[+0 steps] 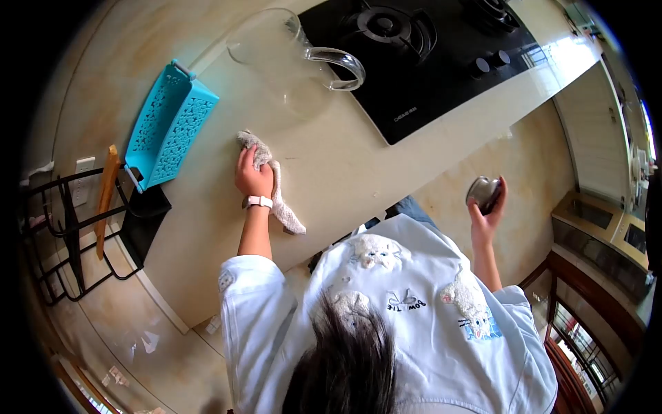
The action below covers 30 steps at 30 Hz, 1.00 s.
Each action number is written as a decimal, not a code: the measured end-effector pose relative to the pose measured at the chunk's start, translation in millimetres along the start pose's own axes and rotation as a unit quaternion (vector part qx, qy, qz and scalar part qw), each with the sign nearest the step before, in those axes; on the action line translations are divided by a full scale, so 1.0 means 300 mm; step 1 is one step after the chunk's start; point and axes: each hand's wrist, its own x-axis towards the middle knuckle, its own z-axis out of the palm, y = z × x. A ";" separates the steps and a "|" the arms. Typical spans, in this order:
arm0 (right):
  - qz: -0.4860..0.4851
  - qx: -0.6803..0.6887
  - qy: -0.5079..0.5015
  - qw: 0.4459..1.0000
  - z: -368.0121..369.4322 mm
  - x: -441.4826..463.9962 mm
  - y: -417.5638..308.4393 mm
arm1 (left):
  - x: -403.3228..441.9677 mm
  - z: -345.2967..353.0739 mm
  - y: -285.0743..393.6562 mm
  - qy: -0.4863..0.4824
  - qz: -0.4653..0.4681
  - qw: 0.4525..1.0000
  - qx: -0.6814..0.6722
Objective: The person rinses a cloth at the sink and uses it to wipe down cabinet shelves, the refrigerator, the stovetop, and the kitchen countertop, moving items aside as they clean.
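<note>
My left hand (254, 176) is closed on a greyish-white cloth (285, 215) that lies on the pale countertop (331, 165). One bunched end pokes out beyond the fingers and a long tail hangs back beside the wrist. Out to the right, my right hand (489, 214) holds up a small, shiny, round metal piece (480, 190), perhaps a lid, away from the counter. Its exact kind does not show clearly. A clear glass pitcher (345, 69) stands on the counter beyond my left hand, its handle pointing right toward the stove.
A black gas stove (414, 103) is set into the counter at the back right. At the left stand a turquoise perforated basket (181, 134) and a black wire rack (69, 234) with a wooden board (107, 200) in it. A wall socket (83, 181) sits behind the rack.
</note>
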 end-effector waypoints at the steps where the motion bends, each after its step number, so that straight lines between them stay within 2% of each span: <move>1: -0.007 -0.016 -0.016 1.000 0.007 -0.008 -0.001 | -0.019 0.002 0.037 -0.006 0.014 0.999 0.035; 3: -0.023 -0.034 -0.037 0.998 0.048 -0.005 -0.009 | -0.133 0.014 0.100 -0.089 0.158 0.983 0.011; 4: -0.026 -0.041 -0.044 0.998 0.069 -0.010 -0.023 | -0.230 0.035 0.119 -0.136 0.217 0.966 -0.045; 5: -0.027 -0.039 -0.041 0.998 0.096 -0.013 -0.041 | -0.278 0.003 0.195 -0.163 0.237 0.957 -0.038; 7: 0.025 0.056 -0.046 0.997 0.132 -0.011 -0.075 | -0.200 0.004 0.149 -0.153 0.256 0.954 -0.020; 8: 0.024 0.056 -0.051 0.997 0.134 0.000 -0.070 | -0.147 0.015 0.119 -0.144 0.275 0.951 -0.003; 10: -0.048 -0.039 -0.085 0.994 0.144 0.008 -0.056 | -0.016 0.006 0.129 -0.100 0.129 0.987 0.001; 12: -0.057 -0.056 -0.094 0.992 0.130 -0.010 -0.072 | -0.039 0.008 0.137 -0.095 0.125 0.988 0.008; 14: -0.107 -0.028 -0.081 0.991 0.150 0.005 -0.080 | -0.191 0.024 0.088 -0.133 0.245 0.960 -0.041; 16: -0.106 -0.033 -0.071 0.991 0.148 -0.011 -0.082 | -0.297 -0.059 0.139 -0.191 0.258 0.946 -0.041; 18: -0.049 -0.046 -0.066 0.996 0.155 -0.025 -0.074 | -0.277 -0.062 0.127 -0.198 0.270 0.941 -0.043; 20: -0.060 -0.054 -0.074 0.994 0.155 -0.030 -0.071 | -0.210 -0.045 0.088 -0.197 0.284 0.937 -0.043; 22: -0.081 -0.072 -0.070 0.992 0.152 -0.052 -0.094 | -0.071 -0.006 0.020 -0.088 0.188 0.978 0.013; 24: -0.074 -0.073 -0.056 0.993 0.136 -0.076 -0.078 | 0.112 0.041 -0.033 0.018 0.023 0.998 0.050; 26: 0.016 0.011 -0.095 0.995 0.112 -0.091 -0.061 | 0.286 0.069 -0.091 0.043 0.039 0.995 0.076; 28: 0.024 0.025 -0.112 0.993 0.115 -0.080 -0.079 | 0.378 0.093 -0.092 0.024 0.055 0.996 0.070; 30: 0.032 0.109 -0.233 0.966 0.162 -0.037 -0.198 | 0.391 0.096 -0.094 0.005 0.068 0.995 0.067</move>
